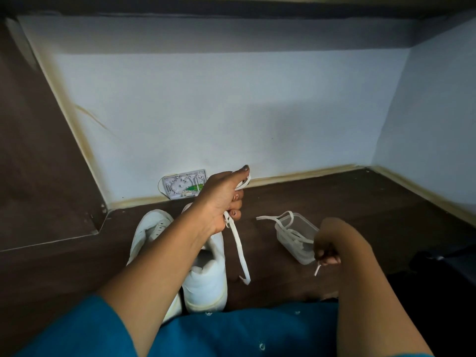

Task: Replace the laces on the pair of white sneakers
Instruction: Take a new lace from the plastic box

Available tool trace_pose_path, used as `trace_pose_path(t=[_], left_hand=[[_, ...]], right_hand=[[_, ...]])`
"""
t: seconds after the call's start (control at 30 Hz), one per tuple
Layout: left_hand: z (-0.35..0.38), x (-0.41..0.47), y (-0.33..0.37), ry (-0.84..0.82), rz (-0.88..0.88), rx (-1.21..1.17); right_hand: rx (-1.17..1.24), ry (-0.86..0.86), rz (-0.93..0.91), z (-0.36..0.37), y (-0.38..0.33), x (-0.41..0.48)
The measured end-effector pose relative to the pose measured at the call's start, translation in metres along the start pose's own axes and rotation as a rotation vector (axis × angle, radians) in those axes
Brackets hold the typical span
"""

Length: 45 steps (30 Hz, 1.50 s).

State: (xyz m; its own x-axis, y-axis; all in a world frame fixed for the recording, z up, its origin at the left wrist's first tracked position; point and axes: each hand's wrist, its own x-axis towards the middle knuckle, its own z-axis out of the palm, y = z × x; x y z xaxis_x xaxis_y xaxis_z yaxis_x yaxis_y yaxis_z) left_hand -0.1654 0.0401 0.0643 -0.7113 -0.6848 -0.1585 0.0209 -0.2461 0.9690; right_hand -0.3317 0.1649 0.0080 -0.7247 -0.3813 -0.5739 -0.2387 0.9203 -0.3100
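Two white low-top sneakers (206, 279) sit on dark floor (334, 202). Left hand (221, 202) grips flat white lace (240, 251), lifted clear (probably to gather it); right hand (328, 251) pinches a lace tip (316, 271) beside clear plastic tub (301, 215).

- Dark brown floor (334, 202), met by pale skirting (309, 173) at the foot of the walls.
- Two white sneakers (206, 279) side by side on it, toes toward the back wall.
- Right of them, well apart, a clear plastic container (306, 256) standing on the floor, with white laces (291, 233) bundled inside and one end trailing over the rim.
- Flat white plate (184, 184) at the wall's base; on the floor or fixed to the wall, cannot tell.
- Dark thing (443, 261) at far right, unclear.
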Motion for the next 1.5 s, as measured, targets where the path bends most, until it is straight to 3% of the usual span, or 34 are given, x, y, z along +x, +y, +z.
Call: trace_pose_path(t=[0.07, 0.2, 0.27, 0.33, 0.37, 0.53, 0.6, 0.7, 0.83, 0.93, 1.07, 1.2, 1.3, 1.5], left_hand=[[-0.001, 0.0, -0.001, 0.003, -0.002, -0.004], [-0.004, 0.002, -0.003, 0.013, -0.007, -0.013], [-0.005, 0.002, -0.006, 0.015, -0.013, -0.01], [-0.006, 0.004, -0.009, 0.016, -0.018, -0.004], [-0.007, 0.005, -0.011, 0.016, -0.021, -0.003], [-0.006, 0.01, -0.016, 0.025, -0.031, -0.001], [-0.004, 0.011, -0.017, 0.02, -0.035, 0.004], [-0.003, 0.01, -0.018, 0.006, -0.037, 0.017], [-0.009, 0.011, -0.02, 0.022, -0.021, 0.041], [-0.014, 0.012, -0.021, 0.044, -0.022, 0.032], [-0.013, 0.011, -0.023, 0.043, -0.021, 0.015], [-0.014, 0.011, -0.022, 0.042, -0.007, 0.017], [-0.016, 0.012, -0.022, 0.061, -0.005, -0.001], [-0.012, 0.01, -0.023, 0.05, -0.016, -0.01]], right_hand=[[-0.028, 0.088, -0.027, -0.005, -0.004, -0.006], [0.078, 0.513, -0.301, -0.007, -0.02, 0.001], [0.006, 0.464, -0.378, 0.004, -0.031, 0.009], [-0.169, 0.281, -0.33, 0.018, -0.035, 0.022], [-0.176, 0.267, -0.301, 0.018, -0.035, 0.024], [-0.053, 0.659, -0.358, 0.0, -0.039, 0.026], [-0.097, 0.558, -0.443, 0.014, -0.05, 0.024], [-0.231, 0.408, -0.38, 0.041, -0.062, 0.035], [-0.21, 0.574, -0.329, 0.043, -0.064, 0.042], [-0.189, 0.566, -0.365, 0.045, -0.063, 0.045], [0.179, 0.659, -0.481, 0.04, -0.061, 0.045], [0.546, 0.756, -0.471, 0.009, -0.058, 0.02], [0.423, 0.718, -0.388, -0.011, -0.048, 0.007], [0.057, 0.396, -0.157, -0.001, -0.038, 0.005]])
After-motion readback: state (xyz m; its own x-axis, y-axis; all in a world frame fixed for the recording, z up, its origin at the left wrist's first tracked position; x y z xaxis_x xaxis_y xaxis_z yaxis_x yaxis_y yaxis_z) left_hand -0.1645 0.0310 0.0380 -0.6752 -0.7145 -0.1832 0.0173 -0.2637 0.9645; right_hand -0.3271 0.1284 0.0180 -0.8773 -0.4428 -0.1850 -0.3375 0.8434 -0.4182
